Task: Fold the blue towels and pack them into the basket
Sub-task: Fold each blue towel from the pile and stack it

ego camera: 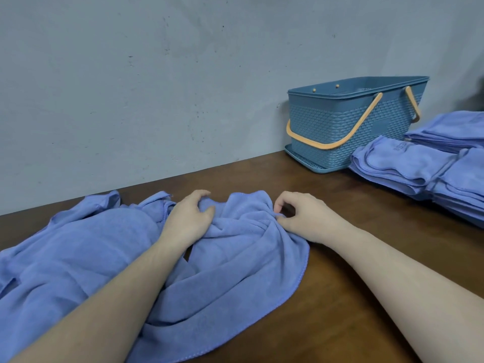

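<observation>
Towel lay crumpled on the desk; I pinched its far edge with my right hand, left hand gripping a bunched fold. Folded towels, one with embossed lettering I couldn't read, sat beside the basket against the wall.

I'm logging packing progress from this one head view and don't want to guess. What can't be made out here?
- Basket contents: its near wall hides the inside, so towels packed cannot be counted.
- Folded towels: the stacks run off the right edge; total unknown.
- Lettering on the top folded towel: too small and blurred to read.
- Crumpled towels: cut off by the left edge, overlapping; number unclear.
- Left hand fingers: tips buried in cloth.
</observation>
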Tool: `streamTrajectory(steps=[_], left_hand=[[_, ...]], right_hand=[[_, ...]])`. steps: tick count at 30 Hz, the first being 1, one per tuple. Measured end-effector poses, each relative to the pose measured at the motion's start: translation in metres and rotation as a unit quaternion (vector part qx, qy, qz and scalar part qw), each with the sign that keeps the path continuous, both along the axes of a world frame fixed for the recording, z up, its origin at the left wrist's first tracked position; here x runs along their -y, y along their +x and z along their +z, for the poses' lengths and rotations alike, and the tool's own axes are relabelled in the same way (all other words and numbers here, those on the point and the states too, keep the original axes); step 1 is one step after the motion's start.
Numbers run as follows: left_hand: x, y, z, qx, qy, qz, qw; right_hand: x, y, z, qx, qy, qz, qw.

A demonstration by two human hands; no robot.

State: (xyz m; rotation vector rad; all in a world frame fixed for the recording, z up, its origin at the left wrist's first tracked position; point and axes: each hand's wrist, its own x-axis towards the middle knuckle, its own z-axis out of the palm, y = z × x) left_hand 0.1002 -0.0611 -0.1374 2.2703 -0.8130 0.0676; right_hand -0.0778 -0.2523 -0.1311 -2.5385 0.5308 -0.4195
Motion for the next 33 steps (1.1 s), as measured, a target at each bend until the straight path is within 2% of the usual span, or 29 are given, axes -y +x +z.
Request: streamTrajectory(steps=[3,5,10,14,19,23,25,28,33], left_hand=[[0.001,0.003,-0.003,-0.001,0.053,-0.003,0.999],[0.002,0.003,-0.005,0.007,0.014,-0.009,1.000],[-0.003,0.001,-0.001,0.006,-0.092,0.011,0.996],[-0.007,-0.002,0.003,-0.001,-0.153,0.009,0.988],[-0.007,-0.004,0.003,-0.013,-0.199,0.004,0.980],[-0.007,-0.002,0.003,0.000,-0.209,-0.007,0.978],[-0.008,-0.002,0.002,0.005,-0.200,-0.002,0.980],[-0.009,0.000,0.001,0.017,-0.194,-0.003,0.981],[-0.010,0.000,0.002,0.013,-0.200,0.006,0.980]], right_hand=[[-0.004,-0.002,0.000,0.012,0.019,0.029,0.999],[-0.004,-0.002,-0.002,0.026,0.040,0.048,0.998],[-0.006,-0.003,-0.006,0.089,0.172,0.093,0.977],[-0.006,0.001,-0.006,0.104,0.157,0.059,0.980],[-0.009,-0.004,0.000,0.078,0.159,0.051,0.983],[-0.015,-0.006,0.001,0.064,0.116,0.083,0.988],[-0.018,-0.007,0.002,0.039,0.129,0.109,0.985],[-0.023,-0.012,0.004,0.078,0.213,0.134,0.965],[-0.022,-0.011,0.002,0.162,0.217,0.152,0.951]])
